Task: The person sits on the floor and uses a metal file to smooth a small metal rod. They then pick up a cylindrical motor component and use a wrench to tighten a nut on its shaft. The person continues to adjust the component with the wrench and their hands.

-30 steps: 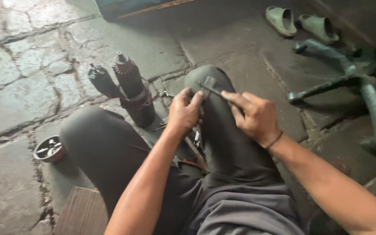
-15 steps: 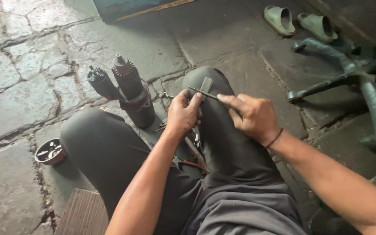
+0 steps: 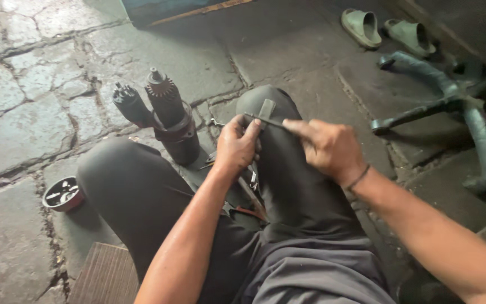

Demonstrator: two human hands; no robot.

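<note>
Our left hand has its grip clamped on a small flat metal piece resting on our right knee, while our right hand pinches a thin dark rod laid across that piece. Just left of the left hand stands a grimy motor armature; farther left sits a small round tin, and far beyond the right hand lie green sandals.

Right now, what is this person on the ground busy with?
A person sits on a cracked stone floor with knees up. The left hand grips a small flat metal piece over the knee, and the right hand holds a thin dark tool laid across that piece. Beside the left leg stand two greasy motor parts, and a small round dish of bits lies on the floor. A pair of green sandals lies farther off.
</note>
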